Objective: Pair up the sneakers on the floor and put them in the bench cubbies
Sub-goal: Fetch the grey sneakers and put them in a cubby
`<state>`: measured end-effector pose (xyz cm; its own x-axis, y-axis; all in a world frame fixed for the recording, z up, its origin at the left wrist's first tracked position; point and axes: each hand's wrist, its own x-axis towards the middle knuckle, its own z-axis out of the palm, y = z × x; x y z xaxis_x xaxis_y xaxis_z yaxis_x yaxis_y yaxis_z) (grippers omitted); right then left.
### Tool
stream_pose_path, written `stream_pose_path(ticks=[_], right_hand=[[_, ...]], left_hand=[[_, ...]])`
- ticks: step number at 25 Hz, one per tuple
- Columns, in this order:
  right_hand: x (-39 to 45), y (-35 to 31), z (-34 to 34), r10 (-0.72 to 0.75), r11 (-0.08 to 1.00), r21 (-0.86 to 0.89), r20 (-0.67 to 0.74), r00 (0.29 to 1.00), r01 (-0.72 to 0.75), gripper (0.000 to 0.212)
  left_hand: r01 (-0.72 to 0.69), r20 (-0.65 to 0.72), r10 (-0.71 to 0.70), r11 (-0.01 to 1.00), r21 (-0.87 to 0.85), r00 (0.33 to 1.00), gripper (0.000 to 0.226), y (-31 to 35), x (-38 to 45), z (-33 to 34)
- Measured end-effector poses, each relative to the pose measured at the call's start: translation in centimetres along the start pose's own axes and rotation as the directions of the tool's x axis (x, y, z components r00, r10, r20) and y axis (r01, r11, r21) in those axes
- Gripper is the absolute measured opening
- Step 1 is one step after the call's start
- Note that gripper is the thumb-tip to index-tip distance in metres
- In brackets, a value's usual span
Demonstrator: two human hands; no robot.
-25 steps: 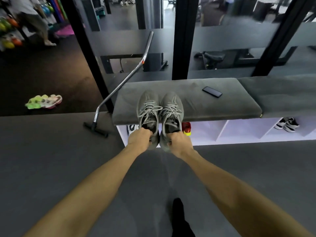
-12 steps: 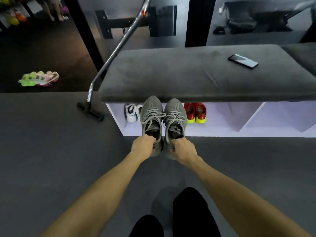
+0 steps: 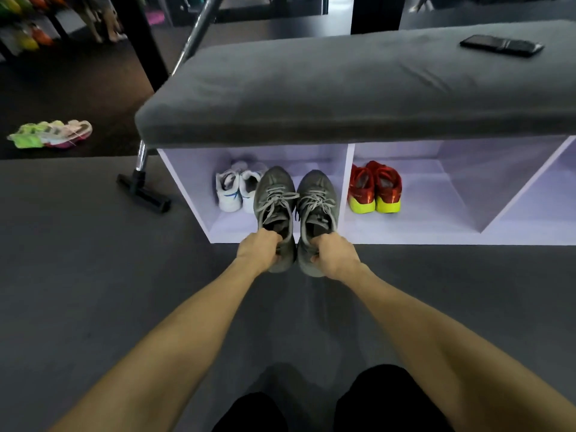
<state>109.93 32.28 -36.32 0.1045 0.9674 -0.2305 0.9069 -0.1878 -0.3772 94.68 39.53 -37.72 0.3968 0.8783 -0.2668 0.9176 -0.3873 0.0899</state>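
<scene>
Left hand (image 3: 260, 249) and right hand (image 3: 335, 255) each grip a grey knit sneaker's (image 3: 274, 210) heel at the leftmost cubby (image 3: 193, 179), beside white trainers (image 3: 238, 190). Red pair (image 3: 374, 188) stowed; neon pair (image 3: 51, 134) apparently remains on the floor.

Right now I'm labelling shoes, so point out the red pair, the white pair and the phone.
red pair (image 3: 375, 188), head view, on the heels' red uppers.
white pair (image 3: 232, 191), head view, on the left shoe's heel.
phone (image 3: 501, 45), head view, on its dark screen.
</scene>
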Motion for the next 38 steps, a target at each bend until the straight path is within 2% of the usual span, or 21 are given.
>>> stream_pose_path(ticks=[5,10,17,22,25,30,34,38], right_hand=[[6.4,1.8,1.3,0.034,0.998,-0.053,0.001,0.999,-0.034,0.026],[14.1,3.6,1.5,0.046,0.996,-0.073,0.013,0.999,-0.045,0.035],[24.7,6.9,4.8,0.059,0.985,-0.164,0.037,0.998,-0.052,0.035],[30.0,8.2,7.2,0.056,0.974,-0.223,0.033,0.998,-0.048,0.032],[32.0,9.0,8.8,0.056,0.97,-0.238,0.047,0.997,-0.043,0.032],[35.2,9.3,9.3,0.056,0.976,-0.205,-0.1,0.993,-0.076,0.031],[35.7,8.8,9.1,0.044,0.981,-0.18,-0.173,0.984,-0.075,0.044],[32.6,9.0,8.7,0.023,0.996,-0.08,-0.163,0.986,-0.037,0.066]], left_hand=[[-0.029,-0.026,0.028,0.999,-0.039,0.999,0.023,-1.0,5.9,1.2],[-0.04,0.0,0.04,0.998,-0.04,0.999,0.017,-1.6,13.8,2.3],[-0.036,0.032,0.037,0.999,-0.028,0.999,0.018,-3.2,23.9,5.7],[-0.064,0.046,0.061,0.997,0.049,0.997,0.024,-4.8,29.0,8.2],[-0.071,0.037,0.07,0.998,0.004,0.997,0.026,-5.6,31.1,9.3],[-0.054,-0.106,0.059,0.997,0.048,0.993,0.045,-5.5,34.4,9.4],[-0.045,-0.101,0.035,0.995,-0.094,0.994,0.071,-5.4,34.4,9.6],[-0.028,-0.07,0.021,0.994,-0.101,0.997,0.087,-5.7,31.6,8.6]])
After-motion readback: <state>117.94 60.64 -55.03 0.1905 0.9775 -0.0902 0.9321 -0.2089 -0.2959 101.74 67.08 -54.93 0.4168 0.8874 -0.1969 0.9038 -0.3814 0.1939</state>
